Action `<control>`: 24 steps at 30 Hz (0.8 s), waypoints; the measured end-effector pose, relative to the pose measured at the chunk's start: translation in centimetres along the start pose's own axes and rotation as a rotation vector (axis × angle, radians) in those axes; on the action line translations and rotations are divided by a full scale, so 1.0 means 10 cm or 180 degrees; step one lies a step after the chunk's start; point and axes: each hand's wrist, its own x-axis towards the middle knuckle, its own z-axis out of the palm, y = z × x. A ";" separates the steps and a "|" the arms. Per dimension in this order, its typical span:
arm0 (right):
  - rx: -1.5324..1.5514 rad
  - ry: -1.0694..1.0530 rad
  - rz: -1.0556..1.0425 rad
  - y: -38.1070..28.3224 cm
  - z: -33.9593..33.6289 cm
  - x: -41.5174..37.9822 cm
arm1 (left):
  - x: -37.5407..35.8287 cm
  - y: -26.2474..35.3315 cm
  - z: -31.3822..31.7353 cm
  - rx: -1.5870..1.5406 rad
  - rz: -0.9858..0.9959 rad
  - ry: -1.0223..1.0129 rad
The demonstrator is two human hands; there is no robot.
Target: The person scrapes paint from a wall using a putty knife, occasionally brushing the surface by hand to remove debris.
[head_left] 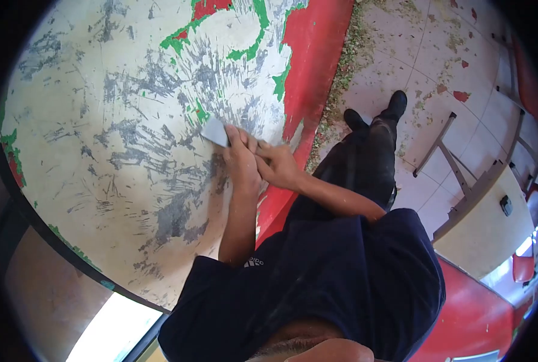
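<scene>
A paint scraper with a flat, pale metal blade lies against a wall panel with patchy paint. My left hand is closed round the scraper just behind the blade. My right hand is closed beside and partly behind it, apparently on the handle, which the fingers mostly hide. Grey scratched patches surround the blade, and a small green paint remnant shows just above its edge.
Green and red paint borders the panel's right side. Paint flakes litter the tiled floor along its base. A cream board with metal legs stands at right, near red chairs. A dark frame edges the panel's left.
</scene>
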 end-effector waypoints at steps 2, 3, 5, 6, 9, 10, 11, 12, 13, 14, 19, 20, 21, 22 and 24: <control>0.0231 0.0174 -0.0157 0.09 0.08 -0.18 | 0.08 -0.26 -0.20 0.0030 -0.0073 0.0196; 0.0183 0.0161 -0.0066 0.01 0.05 -0.12 | 0.09 -0.23 -0.19 0.0074 -0.0028 0.0187; 0.0069 0.0094 0.0162 -0.25 -0.02 0.02 | 0.05 0.02 -0.02 0.0025 -0.0138 0.0014; 0.0065 0.0056 0.0171 -0.27 -0.01 -0.01 | 0.01 0.06 -0.02 -0.0005 -0.0199 0.0041; 0.0007 -0.0034 -0.0082 -0.29 -0.05 -0.06 | 0.01 -0.11 -0.17 -0.0054 -0.0204 0.0106; 0.0032 -0.0043 -0.0134 -0.27 -0.03 -0.10 | -0.03 -0.09 -0.18 -0.0034 -0.0220 0.0192; 0.0036 -0.0053 -0.0195 -0.24 -0.03 -0.11 | -0.06 -0.09 -0.16 -0.0034 -0.0230 0.0270; 0.0017 -0.0070 -0.0245 -0.25 -0.03 -0.11 | -0.08 -0.08 -0.14 -0.0056 -0.0256 0.0347; 0.0082 -0.0115 -0.0033 -0.27 -0.02 -0.11 | -0.09 -0.04 -0.12 -0.0096 -0.0275 0.0309; 0.0134 -0.0166 0.0173 -0.30 -0.02 -0.07 | -0.08 0.02 -0.08 -0.0150 -0.0289 0.0270; 0.0265 -0.0163 0.0215 -0.30 -0.01 -0.16 | -0.19 -0.04 -0.05 -0.0243 -0.0429 0.0544; 0.0259 -0.0034 0.0083 -0.30 0.00 -0.11 | -0.15 0.03 -0.02 -0.0225 -0.0354 0.0451; 0.0249 0.0081 -0.0014 -0.31 0.00 -0.09 | -0.10 0.10 0.03 -0.0212 -0.0307 0.0379; 0.0252 0.0010 0.0134 -0.33 0.00 -0.07 | -0.05 0.14 0.04 -0.0212 -0.0261 0.0317; 0.0233 -0.0116 0.0400 -0.38 -0.08 0.00 | -0.03 0.03 0.01 -0.0245 -0.0289 0.0210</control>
